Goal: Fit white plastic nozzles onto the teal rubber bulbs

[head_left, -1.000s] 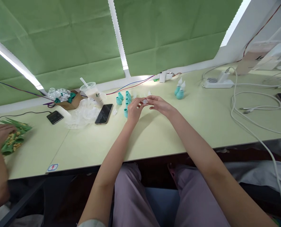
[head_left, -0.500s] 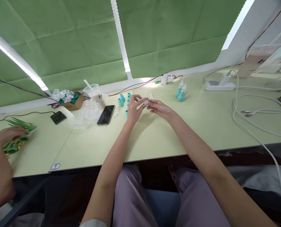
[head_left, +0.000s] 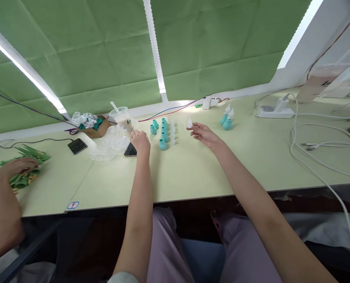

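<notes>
My right hand (head_left: pixel 203 133) pinches a white pointed nozzle tip (head_left: pixel 189 124) above the table, its point upward. Over the dark phone (head_left: pixel 130 150) and just in front of the drink cup is my left hand (head_left: pixel 141 141), fingers curled downward; whatever they hold is hidden. Between the hands stand several turquoise bulbs (head_left: pixel 164 135) with open necks, in rows. Right beside them runs a line of small translucent white pieces (head_left: pixel 173 133). Farther right, a pair of turquoise bulbs (head_left: pixel 227 124) bear white pointed tips.
A drink cup (head_left: pixel 122 118) with a straw, a crumpled plastic bag (head_left: pixel 111 143) and a cardboard box (head_left: pixel 100 129) stand left. Another person's hand (head_left: pixel 20 167) touches green items at far left. A power strip (head_left: pixel 275 113) and white cables (head_left: pixel 310 125) lie right.
My hands have come apart. The left has moved left to the phone, uncovering the bulbs and white pieces; the right stays near its place, now with a pointed tip showing in its fingers.
</notes>
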Motion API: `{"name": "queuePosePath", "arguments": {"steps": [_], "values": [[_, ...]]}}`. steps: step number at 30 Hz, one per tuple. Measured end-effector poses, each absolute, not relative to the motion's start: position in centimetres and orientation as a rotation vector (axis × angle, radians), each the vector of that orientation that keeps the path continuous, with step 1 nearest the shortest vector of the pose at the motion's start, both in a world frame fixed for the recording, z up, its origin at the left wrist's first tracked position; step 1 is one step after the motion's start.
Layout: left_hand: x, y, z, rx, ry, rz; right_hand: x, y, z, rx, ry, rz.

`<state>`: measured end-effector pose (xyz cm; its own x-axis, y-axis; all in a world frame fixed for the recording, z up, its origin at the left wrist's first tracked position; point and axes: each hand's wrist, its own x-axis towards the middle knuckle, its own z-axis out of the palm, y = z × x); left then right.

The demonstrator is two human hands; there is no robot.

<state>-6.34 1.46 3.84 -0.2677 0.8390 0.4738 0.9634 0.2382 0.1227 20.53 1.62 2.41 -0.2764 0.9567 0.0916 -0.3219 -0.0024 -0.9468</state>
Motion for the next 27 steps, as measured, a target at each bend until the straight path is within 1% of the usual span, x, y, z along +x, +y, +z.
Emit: {"name": "queuePosePath", "arguments": {"steps": [3, 5, 8, 10, 13, 16, 18, 20, 23, 27], "values": [[-7.5, 1.8, 3.1, -1.694, -2.389, -0.303, 20.6, 1.7, 2.3, -0.812, -1.199, 1.492], [-7.5, 1.9, 2.8, -1.719, -2.396, -0.271, 20.6, 1.7, 2.3, -0.828, -1.201, 1.475], [-7.4, 1.9, 2.6, -1.751, -2.374, -0.320, 20.7, 1.6, 2.3, -0.825, -1.205, 1.469], [-7.5, 2.1, 2.7, -1.774, -2.393, -0.457, 20.7, 1.6, 2.4, -0.822, -1.212, 1.464], [-7.4, 2.4, 3.2, -1.860, -2.356, -0.931, 20.5, 1.6, 2.4, -0.835, -1.237, 1.417], [-6.2, 2.5, 4.0, -2.083, -2.088, -1.508, 19.9, 1.6, 2.6, -0.855, -1.283, 1.266], [-4.7, 2.3, 4.5, -2.233, -1.874, -1.751, 19.5, 1.6, 2.7, -0.857, -1.328, 1.131], [-2.8, 1.8, 4.7, -2.359, -1.735, -1.835, 19.1, 1.6, 2.8, -0.864, -1.373, 1.009], [-0.3, 1.2, 4.4, -2.543, -1.588, -1.782, 18.8, 1.5, 2.9, -0.910, -1.405, 0.887], [1.3, 1.0, 3.4, -2.657, -1.491, -1.695, 19.0, 1.4, 3.0, -0.951, -1.439, 0.819]]}}
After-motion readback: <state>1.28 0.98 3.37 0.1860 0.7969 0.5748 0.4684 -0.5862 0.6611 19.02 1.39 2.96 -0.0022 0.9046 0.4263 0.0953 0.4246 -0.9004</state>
